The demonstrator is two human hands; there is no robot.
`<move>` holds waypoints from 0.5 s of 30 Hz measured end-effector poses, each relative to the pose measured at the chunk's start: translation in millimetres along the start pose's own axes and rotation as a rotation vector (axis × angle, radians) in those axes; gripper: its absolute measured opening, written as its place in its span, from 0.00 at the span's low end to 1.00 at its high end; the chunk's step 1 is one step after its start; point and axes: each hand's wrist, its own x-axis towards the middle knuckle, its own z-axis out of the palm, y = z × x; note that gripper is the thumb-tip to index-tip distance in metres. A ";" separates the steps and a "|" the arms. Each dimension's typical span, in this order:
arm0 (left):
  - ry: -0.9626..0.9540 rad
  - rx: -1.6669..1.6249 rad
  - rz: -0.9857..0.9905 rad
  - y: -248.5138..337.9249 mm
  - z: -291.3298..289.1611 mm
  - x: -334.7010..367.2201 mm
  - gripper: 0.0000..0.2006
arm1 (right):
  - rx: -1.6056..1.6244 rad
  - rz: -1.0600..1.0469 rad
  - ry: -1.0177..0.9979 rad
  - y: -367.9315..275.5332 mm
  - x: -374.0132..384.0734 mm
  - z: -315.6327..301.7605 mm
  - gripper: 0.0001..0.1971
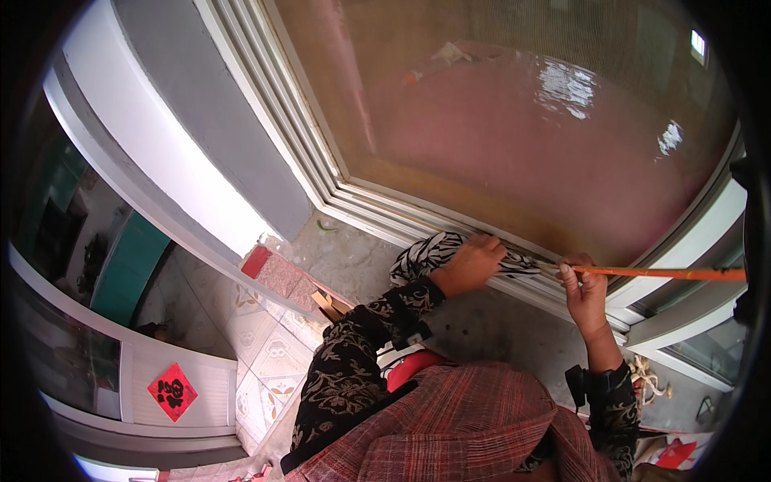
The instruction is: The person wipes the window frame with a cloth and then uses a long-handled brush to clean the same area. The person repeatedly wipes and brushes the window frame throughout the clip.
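Note:
My left hand is closed on a black-and-white zebra-patterned cloth, bunched up on the window's lower frame. The cloth narrows toward the right, where its end reaches close to my right hand. A thin orange stick is pinched between the thumb and fingers of my right hand. From there it runs out to the right, across the window frame. Whether the stick's inner end touches the cloth cannot be made out. Both hands are at the white sliding-window track, below a screened pane.
Below the frame lies a grey concrete ledge. Pale cord or roots hang at the right. To the left are a white-and-grey wall edge, a tiled floor and a white door panel with a red diamond paper.

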 end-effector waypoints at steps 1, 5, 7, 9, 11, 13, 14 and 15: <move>0.008 0.037 -0.006 -4.7 1.3 -3.3 0.09 | -0.008 0.033 -0.014 2.3 -0.9 2.1 0.03; 0.020 -0.015 -0.011 -13.2 12.6 -7.7 0.08 | 0.040 0.020 -0.011 11.4 0.6 11.4 0.04; 0.055 -0.007 0.007 -15.0 17.9 -6.5 0.06 | 0.041 0.028 -0.005 12.8 0.5 15.8 0.04; 0.085 -0.014 0.012 -15.8 21.2 -5.2 0.05 | 0.058 0.063 0.010 12.3 -0.6 20.7 0.03; 0.122 -0.012 0.021 -16.4 22.5 -4.2 0.04 | 0.074 0.067 0.017 11.8 -0.3 24.5 0.03; 0.142 -0.001 0.035 -16.3 21.9 -4.4 0.04 | 0.063 0.095 0.012 11.8 1.3 27.4 0.03; 0.162 0.005 0.039 -16.2 20.9 -5.2 0.05 | 0.043 0.127 0.001 11.0 0.5 28.7 0.03; 0.168 0.009 0.050 -16.7 19.7 -5.1 0.05 | 0.040 0.176 -0.012 10.9 0.2 29.1 0.03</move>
